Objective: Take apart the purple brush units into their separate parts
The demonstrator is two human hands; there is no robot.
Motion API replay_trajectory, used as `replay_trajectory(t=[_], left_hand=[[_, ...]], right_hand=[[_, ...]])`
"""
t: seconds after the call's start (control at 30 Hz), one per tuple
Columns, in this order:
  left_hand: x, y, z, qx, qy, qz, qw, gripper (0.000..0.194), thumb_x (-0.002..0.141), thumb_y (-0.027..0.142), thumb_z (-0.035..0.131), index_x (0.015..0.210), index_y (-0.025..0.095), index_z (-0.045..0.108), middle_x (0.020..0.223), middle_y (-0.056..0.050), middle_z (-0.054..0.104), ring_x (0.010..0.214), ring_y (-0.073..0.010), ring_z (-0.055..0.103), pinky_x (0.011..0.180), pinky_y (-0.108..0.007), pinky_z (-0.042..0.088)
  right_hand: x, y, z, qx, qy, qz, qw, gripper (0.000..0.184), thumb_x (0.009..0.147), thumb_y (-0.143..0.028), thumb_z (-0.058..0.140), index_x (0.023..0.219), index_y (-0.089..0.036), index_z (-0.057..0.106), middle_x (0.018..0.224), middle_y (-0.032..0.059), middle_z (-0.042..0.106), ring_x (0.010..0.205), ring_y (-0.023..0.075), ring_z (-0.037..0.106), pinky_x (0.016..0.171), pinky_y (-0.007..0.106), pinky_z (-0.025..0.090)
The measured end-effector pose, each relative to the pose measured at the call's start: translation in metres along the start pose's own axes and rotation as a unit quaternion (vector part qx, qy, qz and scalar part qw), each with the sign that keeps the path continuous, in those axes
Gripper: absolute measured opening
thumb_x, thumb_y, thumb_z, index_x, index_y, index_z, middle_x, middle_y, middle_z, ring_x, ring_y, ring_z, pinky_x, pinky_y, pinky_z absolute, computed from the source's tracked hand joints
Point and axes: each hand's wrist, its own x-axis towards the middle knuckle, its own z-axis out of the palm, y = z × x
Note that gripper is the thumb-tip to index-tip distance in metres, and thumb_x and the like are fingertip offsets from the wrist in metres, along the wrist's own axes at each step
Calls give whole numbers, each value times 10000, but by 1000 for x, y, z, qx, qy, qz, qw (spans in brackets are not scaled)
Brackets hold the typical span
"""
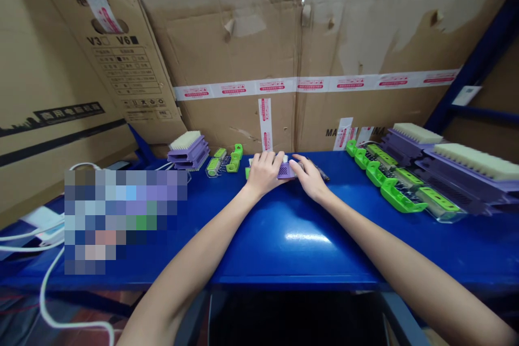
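My left hand [264, 172] and my right hand [308, 175] meet at the back middle of a blue table [292, 238]. Both press their fingers around a small purple brush part [286, 171] that lies on the table between them. A bit of green shows at the left hand's edge. The fingers of both hands are curled onto the piece and hide most of it.
Purple brushes with cream bristles [188, 148] and green clips [227, 161] lie back left. A row of green and clear parts [399, 189] and stacked purple brushes [466, 173] fill the right. Cardboard boxes [259, 48] wall the back. White cables [48, 292] hang at left.
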Motion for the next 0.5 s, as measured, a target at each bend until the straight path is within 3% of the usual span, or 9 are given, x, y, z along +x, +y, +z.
replay_trajectory(t=[0.1,0.3,0.5], left_hand=[[0,2,0,10,39,1,999,608,845,612,495,1185,112,562,993,-151,636,880,-286,567,732,-389,356],[-1,-6,1,-37,93,49,994,551,824,598,548,1084,112,572,924,-131,644,846,-267,587,714,-364,396],[-2,-14,4,-96,109,66,987,516,803,577,601,1049,126,549,930,-121,650,850,-258,604,742,-356,454]], right_hand=[[-3,-5,2,-38,25,-1,999,642,861,-623,404,1269,-146,542,1171,167,593,1097,275,554,990,444,397],[-4,-6,-2,-51,11,-42,998,541,879,-607,382,1162,-202,601,967,100,598,930,238,573,907,417,434],[-3,-4,-1,-15,-28,-47,998,458,893,-568,374,1111,-218,573,990,69,564,956,209,523,898,378,417]])
